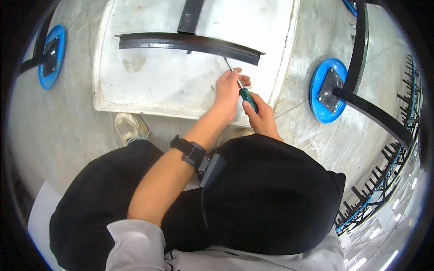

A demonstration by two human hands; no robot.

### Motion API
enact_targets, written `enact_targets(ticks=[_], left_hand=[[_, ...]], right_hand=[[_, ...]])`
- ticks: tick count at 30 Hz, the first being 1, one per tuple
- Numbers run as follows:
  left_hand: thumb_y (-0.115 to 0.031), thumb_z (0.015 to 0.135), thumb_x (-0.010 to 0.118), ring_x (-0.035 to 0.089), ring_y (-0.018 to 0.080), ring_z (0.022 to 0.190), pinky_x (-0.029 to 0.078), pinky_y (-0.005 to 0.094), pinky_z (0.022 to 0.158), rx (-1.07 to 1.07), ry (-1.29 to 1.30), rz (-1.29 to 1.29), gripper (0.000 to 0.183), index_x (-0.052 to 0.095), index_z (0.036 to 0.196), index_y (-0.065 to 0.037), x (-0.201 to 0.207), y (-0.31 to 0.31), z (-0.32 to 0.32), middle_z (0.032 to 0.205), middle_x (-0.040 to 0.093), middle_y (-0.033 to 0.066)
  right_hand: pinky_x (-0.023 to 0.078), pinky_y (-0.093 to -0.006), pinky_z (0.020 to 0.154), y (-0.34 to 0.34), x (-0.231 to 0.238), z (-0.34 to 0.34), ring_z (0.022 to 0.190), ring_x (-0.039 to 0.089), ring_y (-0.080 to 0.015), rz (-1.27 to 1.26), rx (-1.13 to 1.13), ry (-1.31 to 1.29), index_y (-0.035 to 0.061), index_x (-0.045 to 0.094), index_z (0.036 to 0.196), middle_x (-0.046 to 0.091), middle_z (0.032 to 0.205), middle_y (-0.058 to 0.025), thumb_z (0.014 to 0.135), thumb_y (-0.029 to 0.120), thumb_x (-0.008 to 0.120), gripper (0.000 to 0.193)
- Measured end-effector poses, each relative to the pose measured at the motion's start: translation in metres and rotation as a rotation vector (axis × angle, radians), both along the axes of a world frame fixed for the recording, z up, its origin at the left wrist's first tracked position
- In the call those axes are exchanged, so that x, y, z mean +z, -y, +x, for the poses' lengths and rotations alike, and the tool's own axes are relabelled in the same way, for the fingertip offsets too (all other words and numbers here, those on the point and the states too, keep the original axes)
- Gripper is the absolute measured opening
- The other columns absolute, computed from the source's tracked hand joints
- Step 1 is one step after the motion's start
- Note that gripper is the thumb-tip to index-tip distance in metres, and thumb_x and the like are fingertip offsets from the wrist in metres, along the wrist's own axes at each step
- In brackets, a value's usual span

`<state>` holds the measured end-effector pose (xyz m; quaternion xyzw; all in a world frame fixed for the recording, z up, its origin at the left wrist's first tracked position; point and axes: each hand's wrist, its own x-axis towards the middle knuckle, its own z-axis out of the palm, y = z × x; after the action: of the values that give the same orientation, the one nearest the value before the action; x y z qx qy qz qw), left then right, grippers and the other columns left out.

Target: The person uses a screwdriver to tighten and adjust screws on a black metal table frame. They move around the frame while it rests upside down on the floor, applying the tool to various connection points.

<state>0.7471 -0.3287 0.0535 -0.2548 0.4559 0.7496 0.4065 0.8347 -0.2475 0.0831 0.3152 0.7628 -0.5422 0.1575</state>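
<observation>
The left hand [228, 88] covers part of the screwdriver's [247, 97] shaft, and the right hand [263, 116] hides the handle's end. Whether the tip touches the bar [185, 44] — I cannot tell. The knee [289, 158] hides the right forearm and most of a shoe [234, 133]. The top edge cuts the stem [191, 16]; a speck [213, 87] is too small to name.

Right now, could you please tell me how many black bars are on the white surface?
2: a crosswise bar by the screwdriver, and a second bar running from its far side past the picture's top edge; more may lie beyond.
</observation>
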Motion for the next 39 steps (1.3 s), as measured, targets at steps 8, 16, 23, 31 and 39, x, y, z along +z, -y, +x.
enact_targets(ticks=[8,16,23,31,39], left_hand=[[-0.018,0.085,0.039,0.049,0.0128,0.072,0.038,0.0257,0.067,-0.063,-0.066,-0.151,0.025,0.055,0.095,-0.001,-0.019,0.004,-0.010,0.080,0.058,0.0070],[-0.019,0.091,0.039,0.050,0.0129,0.085,0.039,0.0269,0.074,-0.181,-0.153,-0.156,0.021,0.053,0.089,-0.004,-0.022,0.008,-0.009,0.095,0.057,0.0065],[-0.017,0.084,0.040,0.050,0.0162,0.080,0.039,0.0280,0.074,-0.046,-0.130,-0.170,0.024,0.055,0.084,0.003,-0.024,-0.002,-0.003,0.083,0.055,0.0090],[-0.016,0.085,0.038,0.051,0.0178,0.082,0.040,0.0296,0.076,0.178,-0.071,-0.141,0.024,0.052,0.087,0.003,-0.021,0.001,0.015,0.086,0.056,0.0108],[-0.018,0.089,0.037,0.053,0.0172,0.081,0.043,0.0287,0.074,0.029,-0.134,-0.142,0.025,0.050,0.085,0.002,-0.010,-0.015,0.009,0.086,0.057,0.0103]], right_hand=[[0.042,-0.0291,0.065,0.003,-0.016,-0.018,0.068,0.054,-0.0161,-0.083,-0.119,-0.081,-0.0005,0.055,0.104,0.059,0.073,-0.0133,0.083,0.019,0.055,0.029],[0.038,-0.0276,0.055,0.006,-0.016,-0.015,0.057,0.045,-0.0138,-0.079,-0.138,-0.059,-0.0008,0.056,0.102,0.052,0.062,-0.0101,0.082,0.017,0.054,0.027],[0.042,-0.0323,0.056,0.006,-0.013,-0.016,0.056,0.054,-0.0254,0.064,-0.063,-0.131,0.0034,0.057,0.102,0.056,0.063,-0.0165,0.079,0.016,0.055,0.026],[0.043,-0.0312,0.060,-0.005,0.011,-0.021,0.059,0.054,-0.0264,0.212,0.268,-0.117,0.0034,0.056,0.107,0.056,0.070,-0.0199,0.079,0.012,0.057,0.029],[0.040,-0.0230,0.065,-0.005,0.000,-0.007,0.071,0.045,-0.0073,0.007,-0.058,-0.122,-0.0008,0.056,0.108,0.056,0.075,-0.0040,0.081,0.014,0.057,0.030]])
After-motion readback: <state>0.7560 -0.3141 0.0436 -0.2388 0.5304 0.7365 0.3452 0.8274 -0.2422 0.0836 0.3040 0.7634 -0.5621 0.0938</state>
